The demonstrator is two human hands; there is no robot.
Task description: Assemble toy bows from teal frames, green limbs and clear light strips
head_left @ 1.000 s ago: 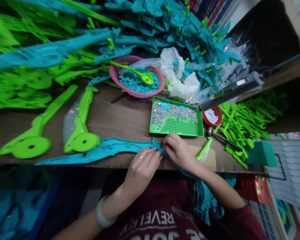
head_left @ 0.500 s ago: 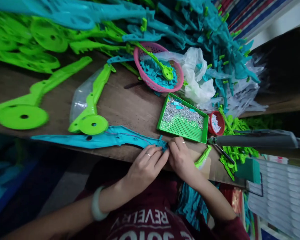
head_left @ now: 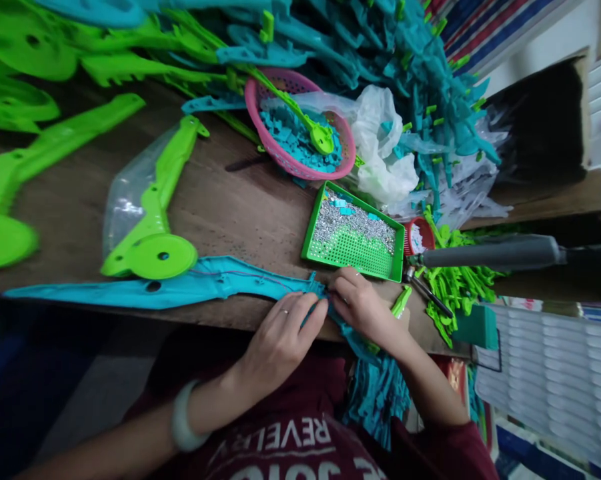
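Observation:
A long blue plastic shell half (head_left: pixel 170 291) lies along the table's near edge, its hollow side up, with a thin wire running inside it. My left hand (head_left: pixel 284 333) is closed over its narrow right part, fingertips pressed on the shell. At the same place, the fingers of my right hand (head_left: pixel 363 303) are bent and pinched together against the shell; whatever they hold is hidden. The shell's handle-like end shows below my right hand. A green plastic shell piece (head_left: pixel 163 256) with a round disc overlaps the blue one on the left.
Behind my hands stands a green tray (head_left: pixel 307 243) of small metal screws. Further back are a pink basket (head_left: pixel 253 110) of blue bits and heaped blue parts (head_left: pixel 380 60). To the right, a grey-handled power screwdriver (head_left: pixel 495 253) hangs near a small red basket (head_left: pixel 420 233).
The view has shifted, so the table things sit further left. My right hand has tilted slightly, and more of the blue shell's end shows beneath it. My left hand keeps its grip.

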